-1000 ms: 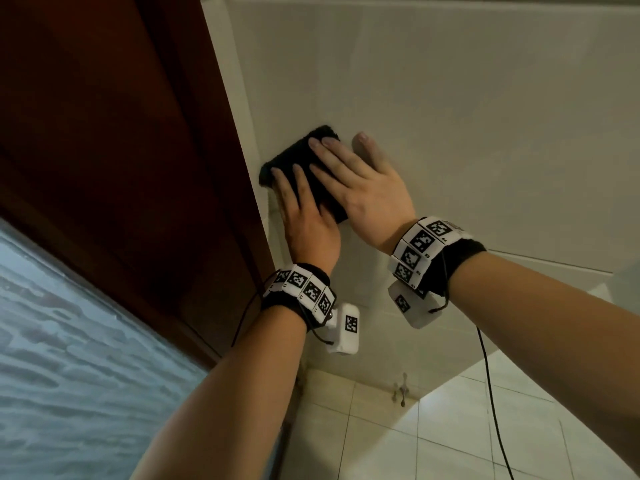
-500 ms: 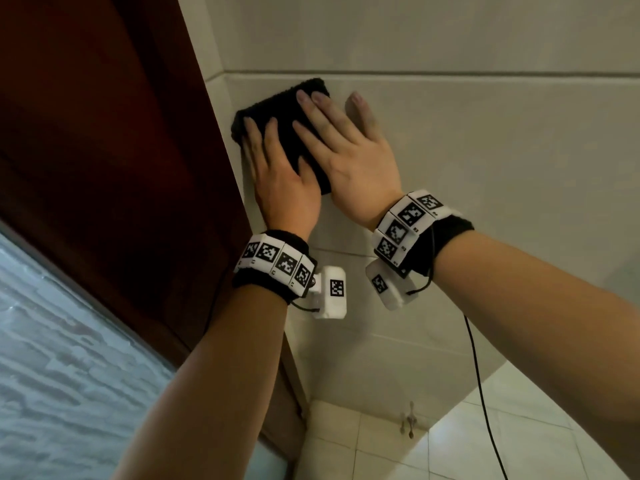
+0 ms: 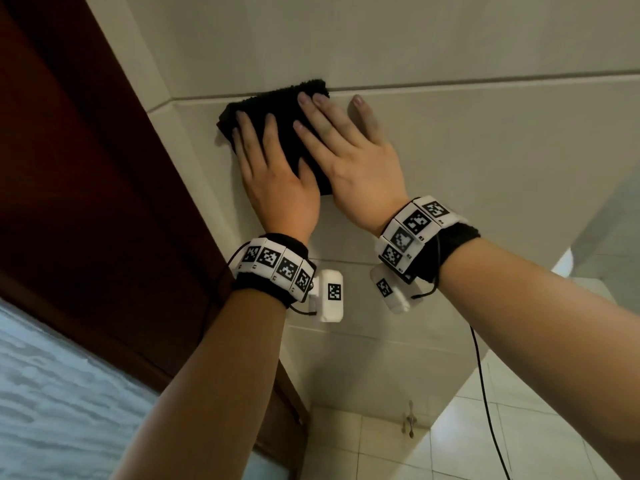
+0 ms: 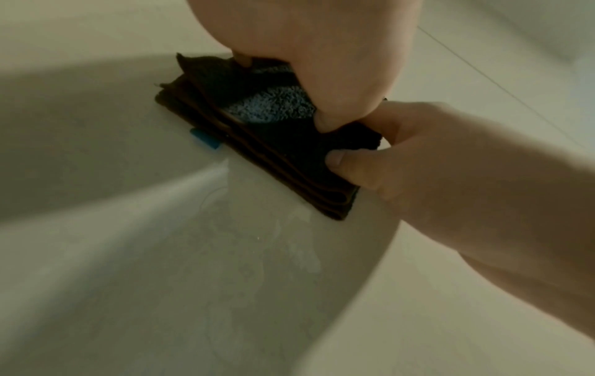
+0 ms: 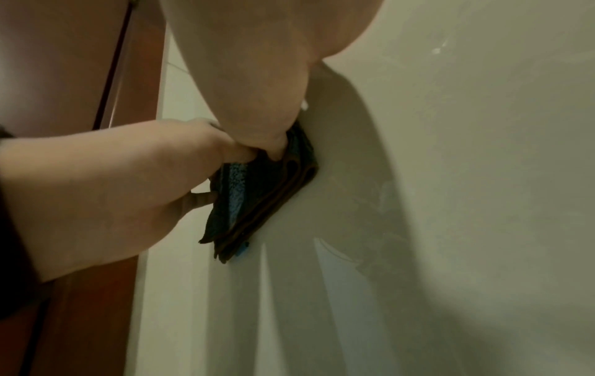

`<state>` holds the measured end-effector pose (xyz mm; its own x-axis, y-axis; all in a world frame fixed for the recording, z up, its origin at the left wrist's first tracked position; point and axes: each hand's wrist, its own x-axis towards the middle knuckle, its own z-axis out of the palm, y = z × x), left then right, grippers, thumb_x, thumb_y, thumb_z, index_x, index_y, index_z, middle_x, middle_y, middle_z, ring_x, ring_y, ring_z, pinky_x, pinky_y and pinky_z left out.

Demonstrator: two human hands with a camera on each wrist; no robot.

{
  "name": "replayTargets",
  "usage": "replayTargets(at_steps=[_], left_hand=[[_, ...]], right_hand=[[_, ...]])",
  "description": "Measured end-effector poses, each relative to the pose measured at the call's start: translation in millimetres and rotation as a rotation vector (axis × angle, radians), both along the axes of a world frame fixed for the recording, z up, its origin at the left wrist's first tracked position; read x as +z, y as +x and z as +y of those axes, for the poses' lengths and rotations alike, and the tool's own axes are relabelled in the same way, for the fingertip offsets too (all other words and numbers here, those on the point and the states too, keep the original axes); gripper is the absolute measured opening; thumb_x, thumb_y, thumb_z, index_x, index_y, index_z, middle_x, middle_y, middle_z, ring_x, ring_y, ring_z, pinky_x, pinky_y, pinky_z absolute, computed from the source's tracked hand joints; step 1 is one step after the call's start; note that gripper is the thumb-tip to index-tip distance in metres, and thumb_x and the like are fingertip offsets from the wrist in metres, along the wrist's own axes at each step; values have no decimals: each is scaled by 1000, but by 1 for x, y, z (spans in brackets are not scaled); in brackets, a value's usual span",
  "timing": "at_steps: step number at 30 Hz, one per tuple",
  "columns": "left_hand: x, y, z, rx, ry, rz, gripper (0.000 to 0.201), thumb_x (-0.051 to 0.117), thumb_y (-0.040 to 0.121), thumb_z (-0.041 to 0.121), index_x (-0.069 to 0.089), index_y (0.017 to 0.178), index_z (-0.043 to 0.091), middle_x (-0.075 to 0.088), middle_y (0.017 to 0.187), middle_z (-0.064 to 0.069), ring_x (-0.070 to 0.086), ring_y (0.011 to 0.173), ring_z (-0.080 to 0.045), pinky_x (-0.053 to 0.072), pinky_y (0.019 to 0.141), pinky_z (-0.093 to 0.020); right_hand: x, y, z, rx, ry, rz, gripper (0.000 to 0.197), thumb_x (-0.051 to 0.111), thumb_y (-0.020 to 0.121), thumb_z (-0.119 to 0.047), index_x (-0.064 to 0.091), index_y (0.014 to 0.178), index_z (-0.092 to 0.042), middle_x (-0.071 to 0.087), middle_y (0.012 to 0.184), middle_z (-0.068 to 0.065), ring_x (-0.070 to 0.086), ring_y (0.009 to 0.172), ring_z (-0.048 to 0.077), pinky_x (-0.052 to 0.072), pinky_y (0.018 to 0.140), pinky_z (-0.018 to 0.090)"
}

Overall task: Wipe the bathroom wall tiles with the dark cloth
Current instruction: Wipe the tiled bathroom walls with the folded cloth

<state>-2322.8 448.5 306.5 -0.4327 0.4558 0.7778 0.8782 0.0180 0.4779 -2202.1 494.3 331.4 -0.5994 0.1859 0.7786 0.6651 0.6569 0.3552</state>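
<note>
Both hands flat on the folded dark cloth (image 3: 277, 133), pressing it against the wall tiles (image 3: 485, 150) high up, right beside the brown door frame (image 3: 104, 168). Cloth's top edge sits at the grout line (image 3: 485, 81) between two tiles. Left hand (image 3: 277, 188): fingers (image 3: 247, 140) straight, spread over the cloth's left part, holding nothing. Right hand (image 3: 356, 161): fingers straight too, some on the cloth, the outermost on bare tile. Left wrist view shows the cloth (image 4: 273, 142) folded in several layers, with a thumb against its lower edge and a damp smear on the tile below.

Step in hand looks like a wiping stroke near the tile's top corner. To do it well: keep palms flat and pressure even so the whole pad touches, overlap passes, work the grout line, and keep the folds from sliding apart. Avoid dragging onto the door frame.
</note>
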Motion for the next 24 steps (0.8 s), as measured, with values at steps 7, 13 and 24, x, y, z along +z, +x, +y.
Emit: replayTargets(at_steps=[7,13,24], left_hand=[[3,86,10,10,9,73,63,60,87,23,43,147,12,23,162,-17,24,148,-36,25,120,-44],[3,178,18,5,-42,150,64,64,88,30,44,148,17,26,161,-15,28,145,-35,32,115,-46],[6,269,20,-40,-133,279,71,70,86,28,41,150,24,30,159,-13,32,140,-33,40,110,-47]], right_hand=[[0,92,11,-36,25,17,47,29,104,-16,37,150,-12,26,160,9,22,149,23,14,120,52],[-4,191,20,-126,23,17,48,30,104,-15,33,152,-14,24,161,9,19,149,23,16,119,55],[-3,292,14,-276,-29,29,58,41,95,-9,33,152,-15,18,163,7,14,151,23,14,120,53]])
